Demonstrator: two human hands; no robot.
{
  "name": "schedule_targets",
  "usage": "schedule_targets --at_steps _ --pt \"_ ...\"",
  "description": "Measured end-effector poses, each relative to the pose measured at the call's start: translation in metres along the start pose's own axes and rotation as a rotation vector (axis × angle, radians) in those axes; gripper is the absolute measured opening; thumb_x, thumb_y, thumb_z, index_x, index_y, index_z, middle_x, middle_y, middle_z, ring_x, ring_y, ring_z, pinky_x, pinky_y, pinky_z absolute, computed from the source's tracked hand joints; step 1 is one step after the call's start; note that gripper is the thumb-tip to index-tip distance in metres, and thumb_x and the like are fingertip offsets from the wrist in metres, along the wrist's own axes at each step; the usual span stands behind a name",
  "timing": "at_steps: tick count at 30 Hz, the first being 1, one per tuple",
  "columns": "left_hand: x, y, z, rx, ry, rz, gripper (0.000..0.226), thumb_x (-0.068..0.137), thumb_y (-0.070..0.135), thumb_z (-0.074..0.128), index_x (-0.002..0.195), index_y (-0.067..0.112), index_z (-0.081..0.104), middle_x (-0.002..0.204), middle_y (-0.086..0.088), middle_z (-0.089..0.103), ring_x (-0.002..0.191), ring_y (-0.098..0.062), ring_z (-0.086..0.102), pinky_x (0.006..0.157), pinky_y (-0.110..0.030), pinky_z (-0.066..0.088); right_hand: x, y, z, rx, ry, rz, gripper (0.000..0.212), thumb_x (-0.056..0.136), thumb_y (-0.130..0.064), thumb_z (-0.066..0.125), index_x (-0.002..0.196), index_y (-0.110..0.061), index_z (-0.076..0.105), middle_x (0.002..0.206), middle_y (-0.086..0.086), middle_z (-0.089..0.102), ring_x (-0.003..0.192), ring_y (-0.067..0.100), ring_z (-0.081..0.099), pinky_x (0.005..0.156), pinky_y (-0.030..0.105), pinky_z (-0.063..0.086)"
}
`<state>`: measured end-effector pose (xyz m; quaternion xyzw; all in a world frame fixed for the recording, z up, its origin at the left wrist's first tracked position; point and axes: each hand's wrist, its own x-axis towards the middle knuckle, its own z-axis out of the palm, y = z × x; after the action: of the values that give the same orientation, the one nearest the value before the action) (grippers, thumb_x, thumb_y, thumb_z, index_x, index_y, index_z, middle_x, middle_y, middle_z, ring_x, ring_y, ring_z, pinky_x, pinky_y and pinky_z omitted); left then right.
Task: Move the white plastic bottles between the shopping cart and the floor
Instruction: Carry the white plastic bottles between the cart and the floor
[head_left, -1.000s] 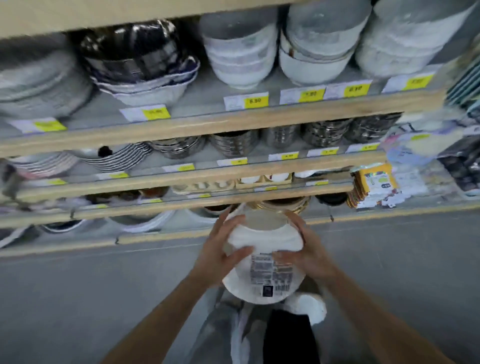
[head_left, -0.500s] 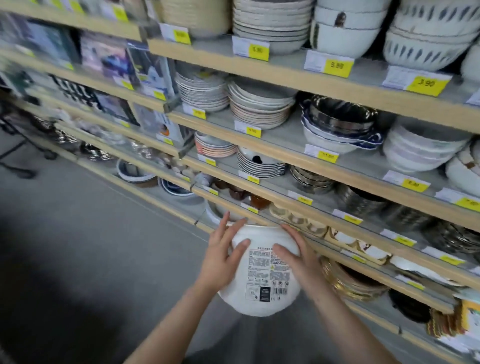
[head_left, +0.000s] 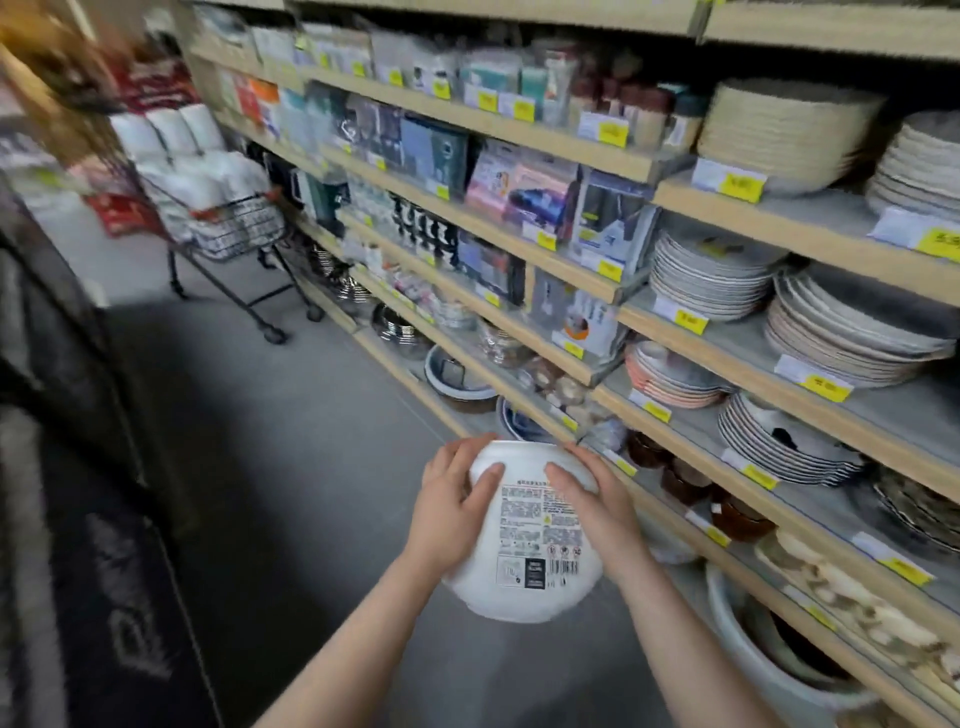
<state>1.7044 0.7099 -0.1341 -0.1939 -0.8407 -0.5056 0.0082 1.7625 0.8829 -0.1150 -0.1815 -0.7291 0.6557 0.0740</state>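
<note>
White plastic bottle, round-bodied with a printed label, is held in mid-air above the grey floor, beside the wooden shelving stacked with plates. The left hand and right hand clasp opposite sides, fingers curled around the body. The black wire shopping cart, loaded with white packages, stands well apart down the aisle.

Risk: the smooth, wide body may slip if either palm relaxes during the carry; a swing toward the shelf edge could strike crockery.

Orientation: the long axis appears tilted away from the person, with the label facing the camera. Which end carries the cap cannot be determined.
</note>
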Motion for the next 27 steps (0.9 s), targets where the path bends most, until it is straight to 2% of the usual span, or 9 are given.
schedule_targets --at_steps 3,6,8,11,14,18,20,24,27 --pt "0.016 -0.026 -0.043 -0.005 0.103 -0.062 0.045 0.081 0.062 0.037 0.121 0.047 0.052 0.113 0.014 0.054 0.111 -0.009 0.046 0.095 -0.028 0.037 0.033 -0.009 0.053 -0.049 -0.077 0.005 0.039 0.077 -0.042 0.072 0.112 -0.033 0.060 0.109 -0.009 0.066 0.099 0.008 0.062 0.086 0.027 0.049" --pt "0.036 -0.053 -0.078 -0.036 0.219 -0.159 0.029 0.079 0.063 0.039 0.106 0.060 0.048 0.108 0.020 0.053 0.107 -0.008 0.049 0.092 -0.030 0.040 0.067 -0.017 0.104 -0.063 -0.170 0.021 0.031 0.079 -0.041 0.072 0.107 -0.036 0.060 0.103 -0.011 0.067 0.094 0.005 0.064 0.077 0.021 0.048" --pt "0.054 -0.072 -0.099 -0.050 0.279 -0.204 0.032 0.079 0.062 0.041 0.109 0.056 0.052 0.109 0.019 0.055 0.108 -0.009 0.051 0.096 -0.034 0.042 0.091 -0.024 0.135 -0.062 -0.210 0.027 0.036 0.078 -0.041 0.072 0.112 -0.032 0.060 0.104 -0.012 0.067 0.095 0.003 0.063 0.076 0.020 0.047" --pt "0.091 -0.103 -0.126 -0.048 0.306 -0.234 0.035 0.081 0.059 0.044 0.114 0.050 0.054 0.108 0.020 0.055 0.108 -0.009 0.051 0.099 -0.037 0.041 0.139 -0.027 0.179 -0.067 -0.266 0.018 0.049 0.068 -0.053 0.072 0.111 -0.030 0.062 0.106 -0.010 0.068 0.099 0.008 0.064 0.086 0.028 0.050" --pt "0.138 -0.135 -0.154 -0.031 0.355 -0.272 0.040 0.083 0.056 0.046 0.120 0.043 0.055 0.110 0.018 0.054 0.110 -0.008 0.050 0.100 -0.038 0.040 0.198 -0.036 0.224 -0.068 -0.326 0.007 0.034 0.077 -0.041 0.073 0.107 -0.035 0.059 0.108 -0.015 0.065 0.099 0.002 0.061 0.089 0.027 0.047" --pt "0.214 -0.166 -0.195 -0.027 0.422 -0.321 0.045 0.083 0.055 0.047 0.123 0.037 0.057 0.113 0.016 0.054 0.112 -0.010 0.052 0.102 -0.040 0.041 0.287 -0.062 0.281 -0.112 -0.420 -0.026 0.046 0.074 -0.047 0.074 0.115 -0.033 0.059 0.115 -0.010 0.064 0.106 0.008 0.060 0.098 0.035 0.046" --pt "0.250 -0.181 -0.216 -0.001 0.449 -0.333 0.043 0.084 0.052 0.048 0.123 0.035 0.057 0.115 0.013 0.056 0.112 -0.011 0.052 0.102 -0.040 0.041 0.326 -0.077 0.308 -0.126 -0.449 -0.038 0.050 0.073 -0.050 0.073 0.118 -0.032 0.059 0.116 -0.008 0.064 0.107 0.009 0.059 0.095 0.032 0.046" --pt "0.312 -0.210 -0.258 0.009 0.491 -0.368 0.043 0.085 0.049 0.048 0.124 0.032 0.057 0.117 0.008 0.057 0.112 -0.010 0.052 0.103 -0.039 0.040 0.389 -0.104 0.362 -0.157 -0.505 -0.052 0.050 0.080 -0.043 0.070 0.125 -0.027 0.057 0.117 -0.005 0.063 0.106 0.011 0.059 0.082 0.022 0.043" --pt "0.354 -0.236 -0.290 0.001 0.500 -0.374 0.039 0.089 0.044 0.051 0.125 0.031 0.057 0.119 0.007 0.057 0.113 -0.009 0.051 0.103 -0.037 0.039 0.433 -0.117 0.407 -0.168 -0.525 -0.047 0.051 0.076 -0.048 0.071 0.122 -0.030 0.057 0.118 -0.005 0.063 0.106 0.011 0.059 0.093 0.031 0.047"
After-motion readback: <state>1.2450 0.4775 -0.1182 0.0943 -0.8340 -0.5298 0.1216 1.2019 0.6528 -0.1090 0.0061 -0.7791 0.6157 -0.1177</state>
